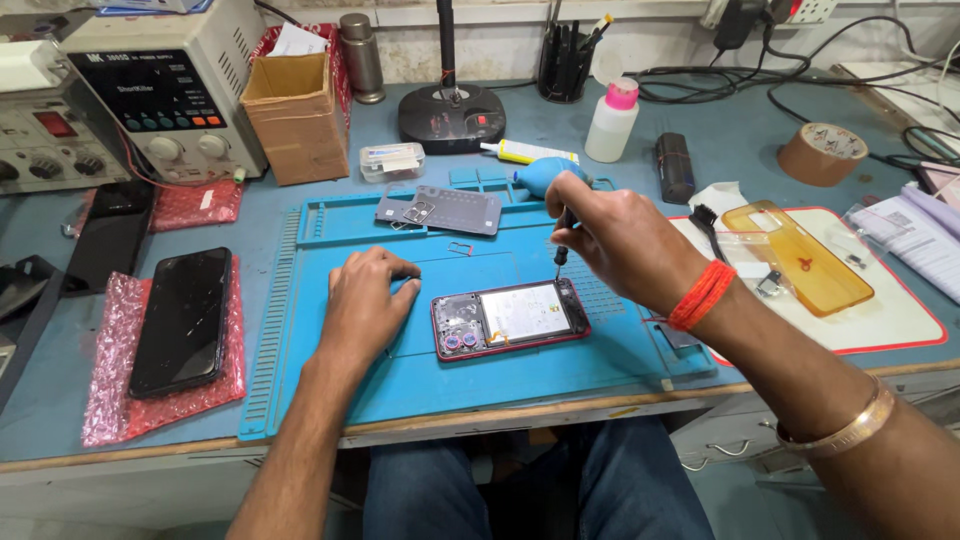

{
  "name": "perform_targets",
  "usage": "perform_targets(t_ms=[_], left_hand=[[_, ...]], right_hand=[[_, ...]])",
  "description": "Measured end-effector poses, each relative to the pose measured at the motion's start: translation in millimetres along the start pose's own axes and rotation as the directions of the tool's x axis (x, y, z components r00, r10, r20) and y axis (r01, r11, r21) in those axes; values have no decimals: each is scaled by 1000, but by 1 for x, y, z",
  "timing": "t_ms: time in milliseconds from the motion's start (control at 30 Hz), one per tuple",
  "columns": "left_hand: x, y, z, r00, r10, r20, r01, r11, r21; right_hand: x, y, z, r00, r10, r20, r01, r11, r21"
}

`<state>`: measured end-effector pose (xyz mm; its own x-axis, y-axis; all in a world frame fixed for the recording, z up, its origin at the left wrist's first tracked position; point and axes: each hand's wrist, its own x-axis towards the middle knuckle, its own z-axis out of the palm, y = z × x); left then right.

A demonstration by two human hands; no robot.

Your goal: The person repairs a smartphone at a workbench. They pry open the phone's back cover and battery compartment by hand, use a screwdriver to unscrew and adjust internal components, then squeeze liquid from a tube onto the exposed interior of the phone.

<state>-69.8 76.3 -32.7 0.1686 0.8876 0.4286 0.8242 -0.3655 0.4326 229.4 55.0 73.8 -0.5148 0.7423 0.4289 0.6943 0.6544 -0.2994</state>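
An opened red phone [510, 316] lies back-up on a blue work mat [330, 380], its battery and boards showing. My left hand [365, 305] rests fingers-down on the mat just left of the phone, touching its left end. My right hand [615, 235] grips a small screwdriver [562, 250], tip pointed down at the phone's top right corner. A grey back cover plate [455, 209] and a small metal part [461, 248] lie on the mat behind the phone.
A black phone [183, 320] lies on pink bubble wrap at the left. An orange phone case [800, 257] sits on a white pad at the right. At the back stand a cardboard box [297, 115], a power supply [160, 90], a white bottle [612, 120] and a tape roll [822, 153].
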Motion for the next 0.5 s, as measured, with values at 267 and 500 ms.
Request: perform_targets(t_ms=[267, 500], left_hand=[[6, 7, -2, 999, -40, 36, 39, 999, 34], [9, 8, -4, 994, -76, 78, 72, 996, 44]], right_hand=[[6, 5, 0, 996, -66, 66, 50, 974, 223], [10, 14, 4, 998, -22, 61, 17, 997, 72]])
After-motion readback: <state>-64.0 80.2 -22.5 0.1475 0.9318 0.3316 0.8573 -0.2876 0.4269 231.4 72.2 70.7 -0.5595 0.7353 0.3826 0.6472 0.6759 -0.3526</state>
